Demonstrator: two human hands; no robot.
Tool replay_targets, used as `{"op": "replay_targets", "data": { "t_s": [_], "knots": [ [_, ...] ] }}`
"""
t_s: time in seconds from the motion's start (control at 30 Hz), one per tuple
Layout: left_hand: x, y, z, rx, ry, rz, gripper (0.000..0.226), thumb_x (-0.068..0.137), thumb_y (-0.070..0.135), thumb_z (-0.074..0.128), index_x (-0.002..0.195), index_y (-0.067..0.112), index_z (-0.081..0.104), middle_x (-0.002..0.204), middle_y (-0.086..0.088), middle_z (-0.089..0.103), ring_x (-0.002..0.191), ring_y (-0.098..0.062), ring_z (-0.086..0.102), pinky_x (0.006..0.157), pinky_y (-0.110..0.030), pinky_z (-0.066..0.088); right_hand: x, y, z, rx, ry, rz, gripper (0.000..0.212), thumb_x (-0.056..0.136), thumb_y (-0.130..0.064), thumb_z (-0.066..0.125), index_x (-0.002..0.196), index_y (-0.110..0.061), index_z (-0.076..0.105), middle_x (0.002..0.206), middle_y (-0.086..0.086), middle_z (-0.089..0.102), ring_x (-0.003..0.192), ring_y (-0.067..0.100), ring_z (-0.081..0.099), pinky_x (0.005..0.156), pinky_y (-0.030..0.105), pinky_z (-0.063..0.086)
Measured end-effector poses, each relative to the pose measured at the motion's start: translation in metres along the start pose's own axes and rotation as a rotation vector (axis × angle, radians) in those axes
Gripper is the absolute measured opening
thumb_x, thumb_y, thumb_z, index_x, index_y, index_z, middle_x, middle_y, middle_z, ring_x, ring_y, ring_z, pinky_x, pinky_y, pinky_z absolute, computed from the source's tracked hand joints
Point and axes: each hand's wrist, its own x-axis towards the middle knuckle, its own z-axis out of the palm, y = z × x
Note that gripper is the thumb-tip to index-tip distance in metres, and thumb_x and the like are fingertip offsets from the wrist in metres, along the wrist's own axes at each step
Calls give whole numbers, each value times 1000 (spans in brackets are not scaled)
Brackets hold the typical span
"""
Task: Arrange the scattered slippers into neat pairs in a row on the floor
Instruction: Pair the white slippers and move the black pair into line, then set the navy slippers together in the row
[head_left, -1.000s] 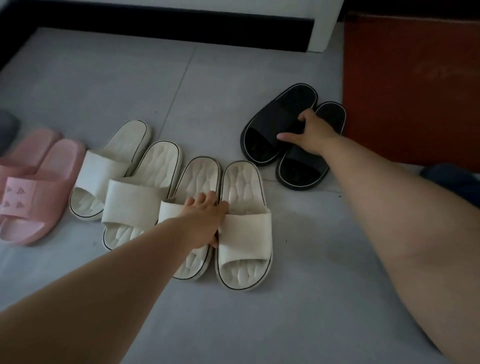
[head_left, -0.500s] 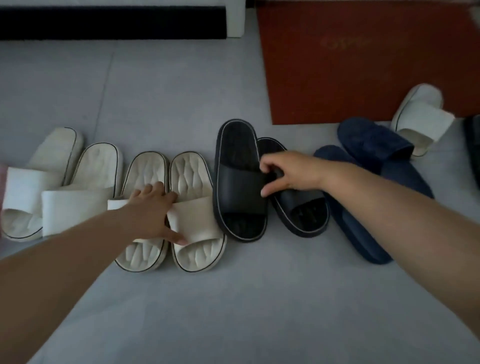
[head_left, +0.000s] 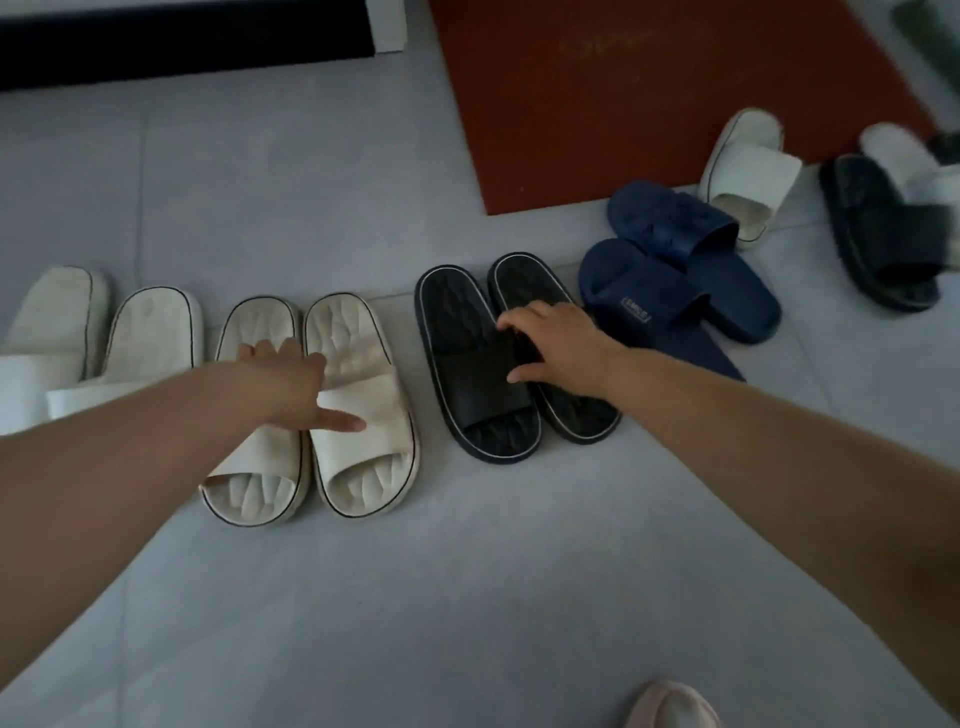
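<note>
Right fingers (head_left: 511, 326) on two black slippers (head_left: 480, 397), four cream slippers (head_left: 363, 447), two navy slippers (head_left: 652, 293)

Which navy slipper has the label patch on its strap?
The nearer navy slipper, next to the black pair: a small framed patch sits on its strap. The farther navy slipper shows no patch.

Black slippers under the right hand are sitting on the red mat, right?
Not quite. The head view shows the black slippers under the right hand sitting on the grey floor; the red mat lies farther back.
</note>
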Motion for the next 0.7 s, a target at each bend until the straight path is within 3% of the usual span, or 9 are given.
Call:
{"op": "replay_targets", "data": {
  "t_s": [0.07,0.17,0.27,0.43,0.57,0.7],
  "knots": [
    [-2,13,-14,-40,120,68,86,69,77,48,131,19,38,139,-12,38,127,-36,37,106,-45,26,-21,-13,8,37,34,59,72,81,-33,65,140,-23,27,143,9,34,130,31,36,109,43,29],
    [-8,36,-36,-128,274,255,76,77,65,52,136,22,33,142,-11,37,131,-34,36,110,-46,24,-64,-21,12,102,25,168,74,81,-25,65,142,-22,23,147,8,25,135,31,28,111,42,27],
    [-18,57,-49,-192,281,414,73,80,56,56,139,24,28,145,-11,35,134,-34,32,113,-47,22,-114,-19,2,100,11,258,72,82,-19,64,142,-21,25,148,8,23,135,30,28,109,37,29],
    [-46,93,-53,-174,219,579,81,80,53,58,145,28,18,147,-13,32,134,-35,31,112,-45,26,-175,-6,-15,277,-43,481,70,82,-22,66,141,-24,28,144,8,26,123,25,44,97,35,41],
    [-48,127,-60,-80,184,715,85,80,55,56,147,31,10,152,-7,25,140,-31,23,114,-45,23,-178,8,4,461,-5,449,58,84,-20,64,135,-21,36,139,5,32,120,17,45,93,29,42],
    [-38,173,-79,-183,328,655,82,81,49,59,147,21,18,150,-8,30,137,-30,29,113,-43,26,-162,67,-6,247,-75,365,55,84,-24,63,134,-20,39,138,7,36,122,23,45,95,28,37]
  ]
}}
